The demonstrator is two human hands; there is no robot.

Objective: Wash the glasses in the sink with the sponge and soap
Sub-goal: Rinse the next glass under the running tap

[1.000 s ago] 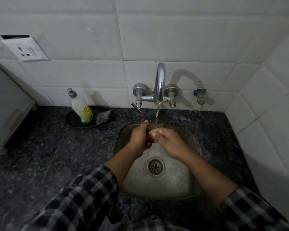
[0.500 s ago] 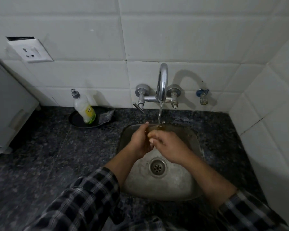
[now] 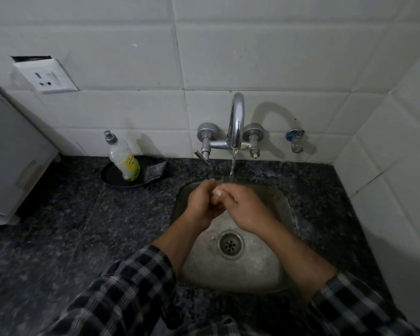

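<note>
The left hand [image 3: 200, 202] and right hand [image 3: 243, 209] are clasping together over the sink [image 3: 286, 209]. They are wrapping a mostly hidden small glass [image 3: 221, 182] and holding it under the tap [image 3: 237, 122], seemingly to rinse it. The soap bottle [image 3: 124, 158] and sponge [image 3: 155, 169] are sitting aside on the bench [image 3: 58, 214].

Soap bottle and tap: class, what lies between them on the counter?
Head view: a dark sponge lies in the black dish beside the soap bottle, then bare speckled counter runs to the tap.
</note>
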